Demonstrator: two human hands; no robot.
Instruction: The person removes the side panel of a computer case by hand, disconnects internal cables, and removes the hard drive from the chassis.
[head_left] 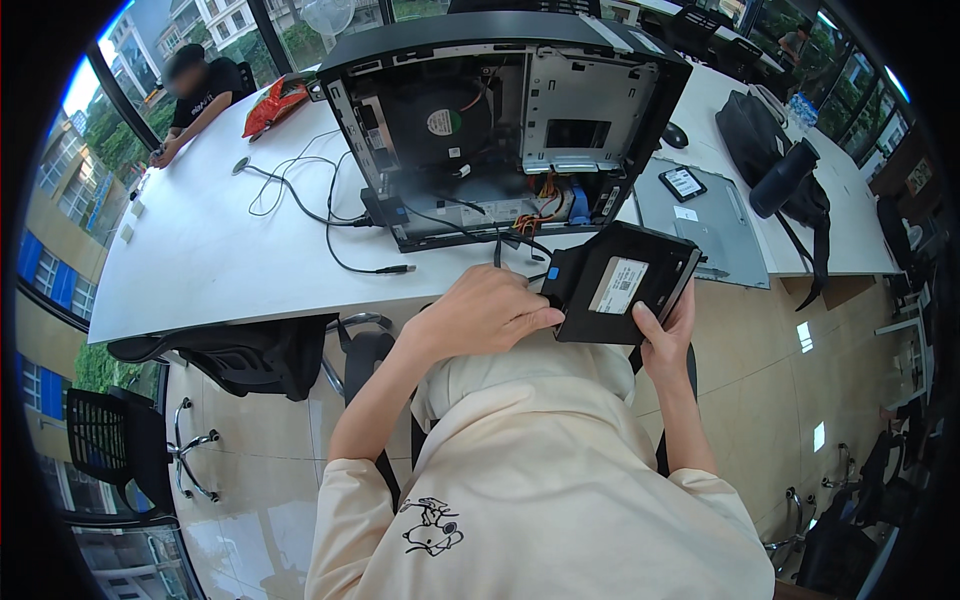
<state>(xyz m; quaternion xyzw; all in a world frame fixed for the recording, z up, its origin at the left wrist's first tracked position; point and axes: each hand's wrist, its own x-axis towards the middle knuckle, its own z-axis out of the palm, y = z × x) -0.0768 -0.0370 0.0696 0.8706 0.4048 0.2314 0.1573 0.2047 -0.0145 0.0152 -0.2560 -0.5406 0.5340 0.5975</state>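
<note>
My right hand (668,328) grips a flat black optical drive (590,270) with a white label by its right end, thumb on top. The drive is held tilted over my lap, in front of the table edge. At its left end is my left hand (488,312), fingers closed and thumb against the drive's corner. Black cables run from the opened desktop computer case (592,85) to this spot; what my left fingers pinch is hidden. The case lies on its side beyond my hands, with a fan (440,122) and a bundle of coloured wires (540,208) showing inside.
On the white table (200,250) lie loose cables (345,262) and a red packet (272,107). Right of the case are a grey side panel (735,240), a small drive (682,182), a mouse (675,135), a black bag (750,130) and a dark bottle (785,178). Another person sits far left.
</note>
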